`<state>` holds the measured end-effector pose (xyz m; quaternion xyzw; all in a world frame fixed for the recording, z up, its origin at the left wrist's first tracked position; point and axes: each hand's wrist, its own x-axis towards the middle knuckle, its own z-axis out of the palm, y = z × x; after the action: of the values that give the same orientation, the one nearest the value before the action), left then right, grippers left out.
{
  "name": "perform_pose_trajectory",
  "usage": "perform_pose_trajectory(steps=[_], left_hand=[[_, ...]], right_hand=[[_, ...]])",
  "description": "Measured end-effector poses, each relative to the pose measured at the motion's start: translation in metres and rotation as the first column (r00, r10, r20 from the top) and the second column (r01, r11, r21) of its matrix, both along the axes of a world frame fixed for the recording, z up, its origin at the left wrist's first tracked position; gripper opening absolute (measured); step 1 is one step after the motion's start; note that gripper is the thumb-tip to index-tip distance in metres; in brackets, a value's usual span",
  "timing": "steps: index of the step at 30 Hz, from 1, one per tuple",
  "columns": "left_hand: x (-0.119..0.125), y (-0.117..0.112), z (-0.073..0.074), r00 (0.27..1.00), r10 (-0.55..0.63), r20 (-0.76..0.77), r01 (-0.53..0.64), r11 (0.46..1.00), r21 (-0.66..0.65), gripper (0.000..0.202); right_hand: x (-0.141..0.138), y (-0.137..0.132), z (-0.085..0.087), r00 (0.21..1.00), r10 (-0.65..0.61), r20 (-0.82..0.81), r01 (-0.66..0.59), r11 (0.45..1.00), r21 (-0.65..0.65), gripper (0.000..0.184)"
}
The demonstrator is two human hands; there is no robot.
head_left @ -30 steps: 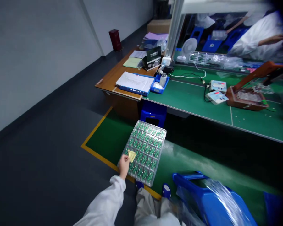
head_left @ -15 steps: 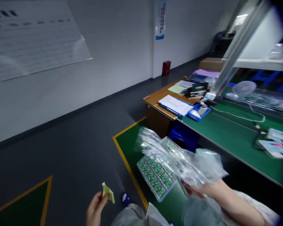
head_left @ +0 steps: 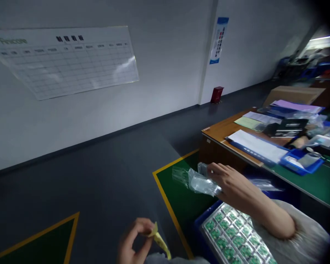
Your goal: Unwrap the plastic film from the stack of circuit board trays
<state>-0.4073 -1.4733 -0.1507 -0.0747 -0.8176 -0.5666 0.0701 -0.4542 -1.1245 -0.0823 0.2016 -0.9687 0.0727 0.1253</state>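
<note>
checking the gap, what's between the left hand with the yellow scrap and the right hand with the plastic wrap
In the head view only floor lies between the left hand and right hand: dark grey floor and a yellow line edging green.

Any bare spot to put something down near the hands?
Bare: grey floor left of the yellow line, and green mat right of the blue bin. Crowded: wooden desk papers, tray of boards under the right hand.

Dim, bluish light; glare streaks the wall chart [head_left: 68,60] at far left. Motion blur softens everything, edges bend outward, and the right corners darken.
</note>
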Motion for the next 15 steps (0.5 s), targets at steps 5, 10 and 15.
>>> perform_pose_trajectory(steps=[5,10,15], left_hand=[[-0.102,-0.008,0.030,0.840,-0.357,-0.409,0.263,0.927,-0.269,0.013],[-0.192,0.017,0.008,0.843,-0.381,-0.379,0.373,0.923,-0.096,0.006],[-0.303,0.053,-0.007,0.929,-0.306,-0.210,0.342,0.925,0.164,0.013]], right_hand=[[-0.049,-0.068,0.035,0.991,0.128,0.043,-0.121,0.982,-0.146,0.029],[-0.117,-0.093,0.024,0.933,0.341,0.115,-0.218,0.789,-0.574,0.020],[-0.224,-0.107,-0.048,0.948,0.292,0.125,0.051,0.249,-0.967,0.058]])
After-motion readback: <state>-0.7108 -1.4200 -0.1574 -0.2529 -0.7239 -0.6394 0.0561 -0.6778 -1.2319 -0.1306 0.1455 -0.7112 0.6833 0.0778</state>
